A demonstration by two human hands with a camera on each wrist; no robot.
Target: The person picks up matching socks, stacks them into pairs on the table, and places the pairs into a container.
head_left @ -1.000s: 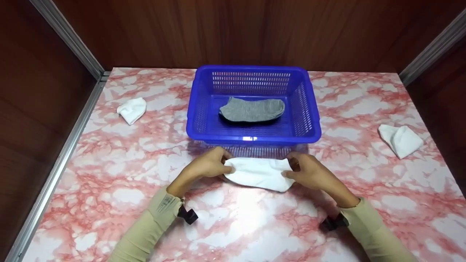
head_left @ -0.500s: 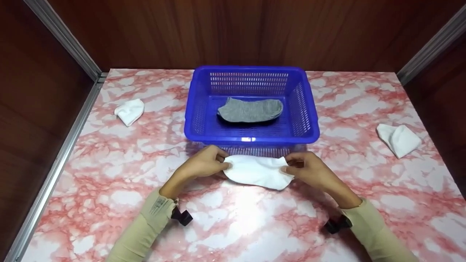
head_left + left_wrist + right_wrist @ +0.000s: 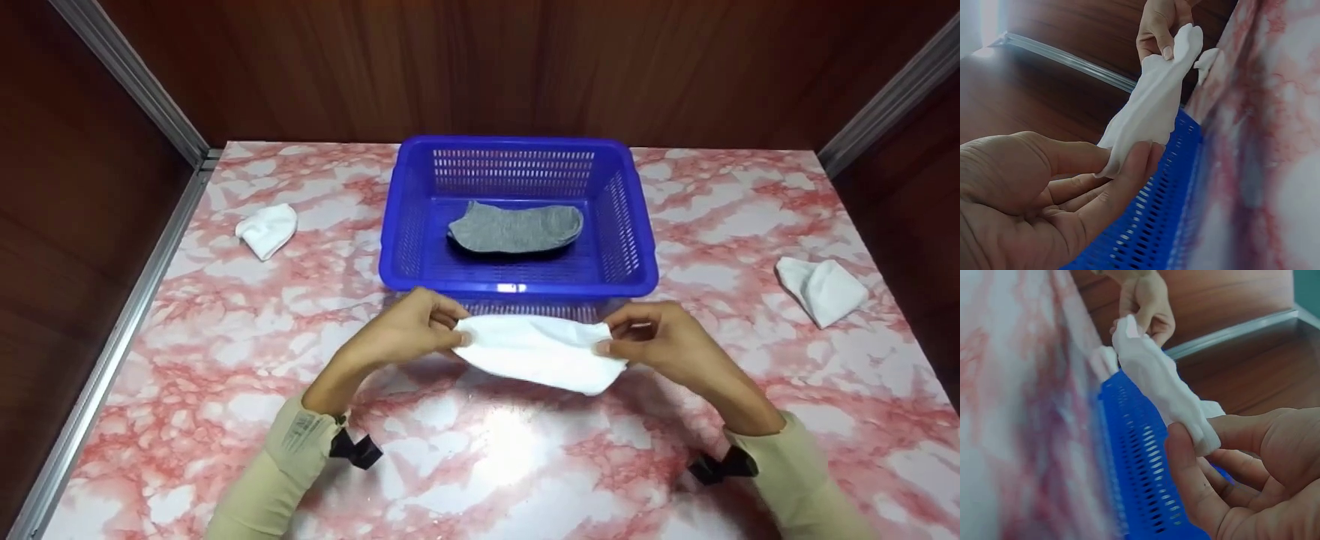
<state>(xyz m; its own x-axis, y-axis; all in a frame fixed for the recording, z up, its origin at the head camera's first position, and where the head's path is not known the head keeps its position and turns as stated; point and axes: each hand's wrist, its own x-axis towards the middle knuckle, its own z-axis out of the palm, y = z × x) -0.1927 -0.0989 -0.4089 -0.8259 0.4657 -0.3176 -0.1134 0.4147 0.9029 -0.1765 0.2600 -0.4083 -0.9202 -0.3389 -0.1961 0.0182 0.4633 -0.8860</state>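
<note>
A white sock (image 3: 536, 352) is stretched sideways between both hands, just in front of the basket. My left hand (image 3: 409, 330) pinches its left end between thumb and fingers; in the left wrist view the sock (image 3: 1148, 107) runs away toward the other hand. The right hand (image 3: 667, 345) pinches the other end near the cuff, and the right wrist view shows thumb and fingertips on the sock's (image 3: 1157, 377) edge. Behind the hands stands a blue plastic basket (image 3: 517, 287), with grey socks (image 3: 517, 229) lying flat inside it.
One crumpled white sock (image 3: 268, 230) lies on the table at the left, and another folded white sock (image 3: 823, 290) at the right. Dark wood panels (image 3: 510, 67) close off the back and sides of the marbled red-and-white table (image 3: 225, 420).
Both hands have lifted the white sock slightly and drawn apart, the left hand going left and the right hand right, so the sock is pulled longer. Basket and other socks stay put.
</note>
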